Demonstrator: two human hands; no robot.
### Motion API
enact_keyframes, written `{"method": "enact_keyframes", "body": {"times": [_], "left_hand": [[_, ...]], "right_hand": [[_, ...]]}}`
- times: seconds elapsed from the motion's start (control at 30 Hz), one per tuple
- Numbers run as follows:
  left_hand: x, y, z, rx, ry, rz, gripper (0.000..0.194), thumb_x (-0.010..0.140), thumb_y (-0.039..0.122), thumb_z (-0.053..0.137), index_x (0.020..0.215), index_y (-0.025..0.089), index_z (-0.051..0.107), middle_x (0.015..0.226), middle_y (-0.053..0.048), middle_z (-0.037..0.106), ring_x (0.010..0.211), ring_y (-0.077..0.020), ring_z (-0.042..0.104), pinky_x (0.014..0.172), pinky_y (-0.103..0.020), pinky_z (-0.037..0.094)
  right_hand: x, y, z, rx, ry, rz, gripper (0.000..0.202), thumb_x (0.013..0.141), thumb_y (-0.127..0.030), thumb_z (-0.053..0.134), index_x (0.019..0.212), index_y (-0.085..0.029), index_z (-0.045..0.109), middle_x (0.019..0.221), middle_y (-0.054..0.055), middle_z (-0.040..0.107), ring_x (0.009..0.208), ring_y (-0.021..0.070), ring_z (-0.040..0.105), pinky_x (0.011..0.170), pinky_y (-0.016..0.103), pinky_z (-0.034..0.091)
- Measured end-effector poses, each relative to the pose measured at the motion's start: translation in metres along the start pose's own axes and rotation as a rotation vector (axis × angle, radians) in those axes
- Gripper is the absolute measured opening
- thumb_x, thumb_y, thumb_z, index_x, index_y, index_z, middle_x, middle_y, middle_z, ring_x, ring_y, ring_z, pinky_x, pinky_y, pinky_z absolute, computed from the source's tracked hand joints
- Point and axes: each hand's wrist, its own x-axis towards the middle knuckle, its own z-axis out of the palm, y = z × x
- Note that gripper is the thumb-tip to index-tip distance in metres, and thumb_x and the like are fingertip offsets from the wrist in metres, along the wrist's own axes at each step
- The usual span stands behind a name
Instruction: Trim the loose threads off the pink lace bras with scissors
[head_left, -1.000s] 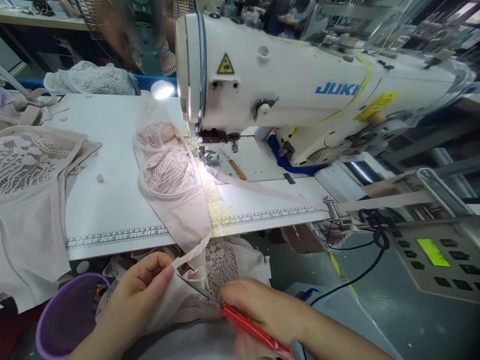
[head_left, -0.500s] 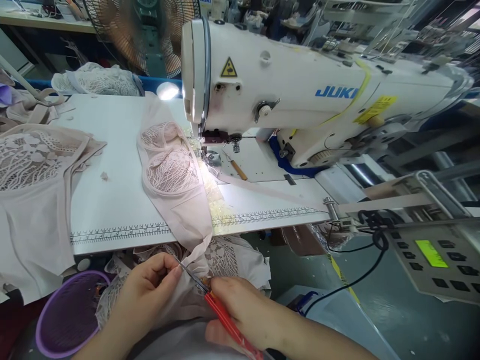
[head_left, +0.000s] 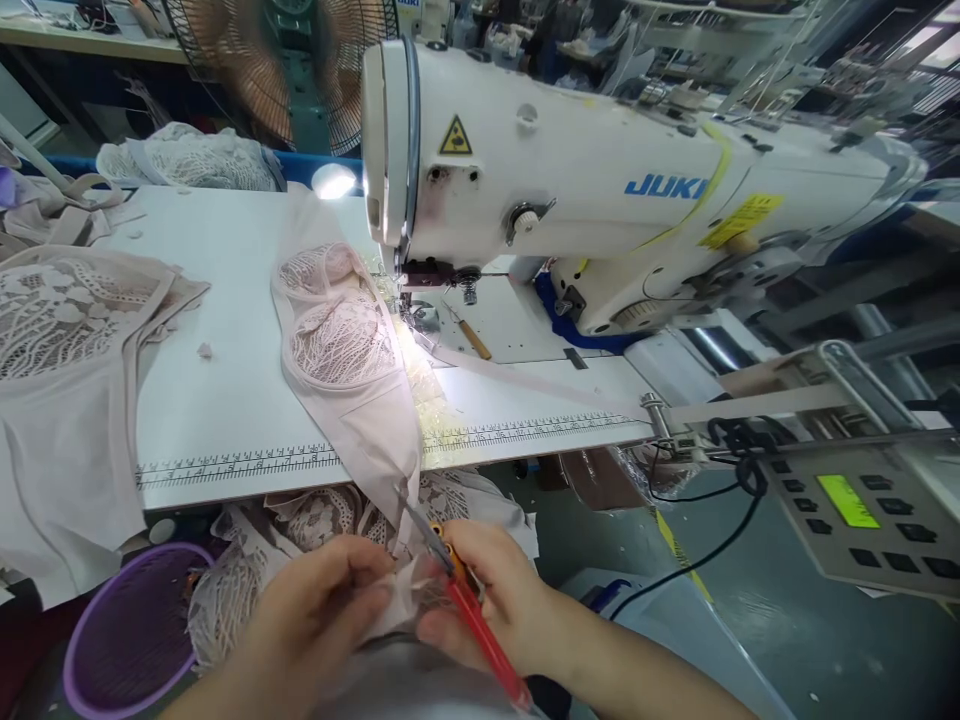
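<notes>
A pale pink lace bra (head_left: 346,345) lies on the white table under the sewing machine's needle area, and its wing hangs over the front edge toward my hands. My left hand (head_left: 319,615) is closed, pinching pale fabric at the lower end of this piece. Red-handled scissors (head_left: 484,635) are gripped in my right hand (head_left: 510,590), their blades pointing up and left across the fabric edge. The fingertips of my right hand are also close to the cloth; whether they touch it is blurred. More lace pieces (head_left: 315,515) hang below the table edge behind my hands.
The white JUKI sewing machine (head_left: 570,160) stands over the table, with a wooden-handled tool (head_left: 474,340) by its base. A purple basket (head_left: 135,630) is at lower left. Stacked lace garments (head_left: 67,370) lie left; a control panel (head_left: 847,510) juts out at right.
The scissors have shifted slightly right and turned steeper. My left hand has moved down and right, bringing the fabric end closer to my right hand.
</notes>
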Motion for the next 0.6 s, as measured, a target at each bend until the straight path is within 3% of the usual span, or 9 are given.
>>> {"method": "enact_keyframes", "body": {"times": [0.1,0.23,0.3,0.43,0.6], "left_hand": [[-0.008,-0.004,0.008,-0.146,-0.078,-0.02,0.019,0.077,0.041,0.065,0.082,0.023,0.065,0.066,0.0,0.061,0.059,-0.0127,0.052,0.054,-0.02,0.04],[-0.006,-0.01,0.009,-0.162,-0.217,0.046,0.016,0.084,0.037,0.061,0.08,0.023,0.056,0.064,0.003,0.057,0.053,-0.0097,0.045,0.049,-0.018,0.036],[-0.001,-0.013,0.004,-0.029,-0.263,0.163,0.01,0.088,0.033,0.054,0.087,0.024,0.055,0.068,0.002,0.06,0.056,-0.0114,0.051,0.052,-0.019,0.04],[0.004,-0.017,-0.016,0.449,-0.18,0.462,0.017,0.09,0.02,0.047,0.102,0.027,0.058,0.089,-0.001,0.069,0.079,-0.0161,0.063,0.073,-0.023,0.046],[0.005,-0.019,-0.051,0.82,-0.078,0.477,0.02,0.094,0.019,0.042,0.097,0.022,0.061,0.087,-0.002,0.068,0.082,-0.0191,0.061,0.08,-0.029,0.042]], "right_hand": [[0.004,-0.011,0.0,0.169,-0.129,-0.013,0.018,0.069,-0.031,0.061,0.069,-0.021,0.046,0.058,-0.003,0.046,0.048,0.0111,0.042,0.047,0.023,0.036],[0.01,-0.014,0.004,0.136,-0.176,-0.007,0.013,0.067,-0.025,0.053,0.063,-0.022,0.042,0.058,-0.002,0.044,0.051,0.0119,0.041,0.048,0.024,0.037],[0.011,-0.011,0.002,0.07,-0.169,-0.023,0.018,0.065,-0.022,0.055,0.061,-0.022,0.037,0.058,-0.003,0.042,0.051,0.0115,0.039,0.047,0.024,0.034],[0.004,-0.009,-0.015,-0.18,-0.044,-0.084,0.031,0.063,-0.024,0.058,0.06,-0.023,0.027,0.055,-0.004,0.036,0.049,0.0116,0.032,0.047,0.025,0.027],[-0.017,-0.013,-0.052,-0.431,0.182,-0.127,0.019,0.081,-0.024,0.05,0.064,-0.023,0.042,0.055,0.0,0.044,0.049,0.0153,0.042,0.048,0.028,0.036]]}}
